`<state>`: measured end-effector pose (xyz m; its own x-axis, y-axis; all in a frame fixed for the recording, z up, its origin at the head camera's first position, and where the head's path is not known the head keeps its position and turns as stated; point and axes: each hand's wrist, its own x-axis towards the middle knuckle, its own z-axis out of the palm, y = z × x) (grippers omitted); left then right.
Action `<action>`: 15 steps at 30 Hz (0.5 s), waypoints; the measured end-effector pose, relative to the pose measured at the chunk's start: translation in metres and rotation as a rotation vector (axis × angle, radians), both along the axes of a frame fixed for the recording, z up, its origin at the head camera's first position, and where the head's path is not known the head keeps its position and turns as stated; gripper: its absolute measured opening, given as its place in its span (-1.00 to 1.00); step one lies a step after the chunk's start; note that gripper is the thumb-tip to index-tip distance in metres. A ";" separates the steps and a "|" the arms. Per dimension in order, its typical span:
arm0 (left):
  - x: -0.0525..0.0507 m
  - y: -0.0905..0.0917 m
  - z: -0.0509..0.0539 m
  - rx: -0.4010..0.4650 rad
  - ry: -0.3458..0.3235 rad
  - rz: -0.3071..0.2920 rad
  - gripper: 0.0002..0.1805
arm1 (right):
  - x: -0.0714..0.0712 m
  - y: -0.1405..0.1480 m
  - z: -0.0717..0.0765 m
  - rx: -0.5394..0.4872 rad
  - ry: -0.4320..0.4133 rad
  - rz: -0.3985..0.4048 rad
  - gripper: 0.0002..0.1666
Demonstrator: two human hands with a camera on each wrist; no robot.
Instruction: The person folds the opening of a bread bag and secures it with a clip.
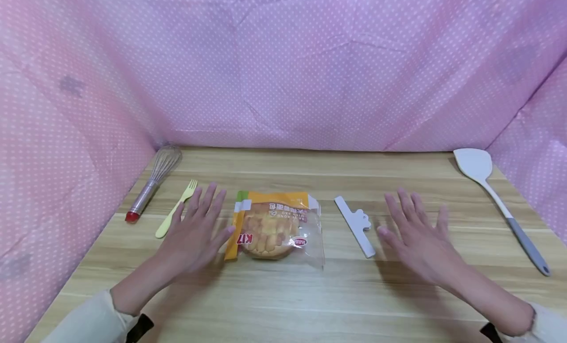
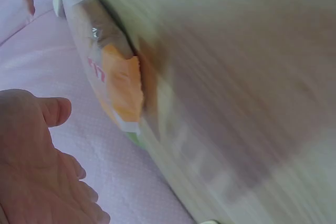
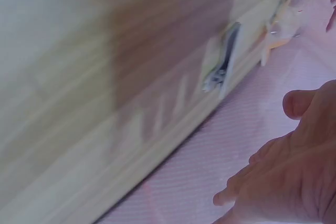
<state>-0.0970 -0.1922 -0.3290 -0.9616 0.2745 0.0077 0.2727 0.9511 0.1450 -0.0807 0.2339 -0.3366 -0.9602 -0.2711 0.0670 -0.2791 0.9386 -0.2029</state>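
Note:
A packaged round bread [image 1: 270, 230] in a clear and orange wrapper lies mid-table; the left wrist view shows its orange end [image 2: 123, 85]. Beside it on the left, my left hand [image 1: 192, 237] hovers palm down over the wood, fingers spread and holding nothing. My right hand [image 1: 418, 242] is likewise spread above the table at the right, with its shadow below. Between the bread and the right hand lies a white bag clip [image 1: 356, 226] with a cloud-shaped handle, also seen in the right wrist view [image 3: 224, 61]. Neither hand touches anything.
A pale yellow fork [image 1: 176, 210] lies just left of the left hand. Farther left is a whisk [image 1: 152, 184] with a red end cap. At the far right rests a white spatula [image 1: 496, 193] with a grey handle. Pink dotted cloth [image 1: 283, 77] walls the wooden table.

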 end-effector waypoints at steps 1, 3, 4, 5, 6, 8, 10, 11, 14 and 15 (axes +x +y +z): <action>-0.001 0.001 0.001 -0.002 0.000 -0.001 -0.16 | -0.002 -0.004 0.002 -0.001 -0.001 0.007 -0.15; -0.003 0.004 0.002 -0.003 0.005 -0.002 -0.16 | -0.005 -0.012 0.005 -0.001 -0.003 0.020 -0.15; -0.004 0.006 0.001 -0.003 0.005 -0.003 -0.16 | -0.006 -0.016 0.006 -0.004 -0.006 0.024 -0.15; -0.005 0.007 0.001 -0.001 0.008 -0.005 -0.15 | -0.007 -0.021 0.007 -0.008 -0.012 0.028 -0.15; -0.006 0.009 0.000 0.003 0.012 -0.009 -0.15 | -0.009 -0.025 0.007 -0.012 -0.018 0.031 -0.15; -0.007 0.012 -0.001 0.013 0.018 -0.014 -0.15 | -0.010 -0.033 0.007 -0.016 -0.025 0.042 -0.15; -0.010 0.016 -0.001 0.014 0.017 -0.019 -0.14 | -0.012 -0.041 0.007 -0.020 -0.030 0.047 -0.15; -0.011 0.018 -0.001 0.011 0.018 -0.023 -0.13 | -0.013 -0.045 0.008 -0.021 -0.030 0.050 -0.15; -0.017 0.024 0.002 0.012 0.017 -0.031 -0.13 | -0.020 -0.054 0.010 -0.048 -0.015 0.050 -0.14; -0.019 0.027 0.004 0.021 0.017 -0.035 -0.13 | -0.024 -0.057 0.012 -0.067 -0.012 0.046 -0.14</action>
<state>-0.1161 -0.1655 -0.3247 -0.9509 0.3080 0.0297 0.3087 0.9376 0.1598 -0.1043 0.1769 -0.3246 -0.9477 -0.3103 0.0748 -0.3189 0.9089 -0.2687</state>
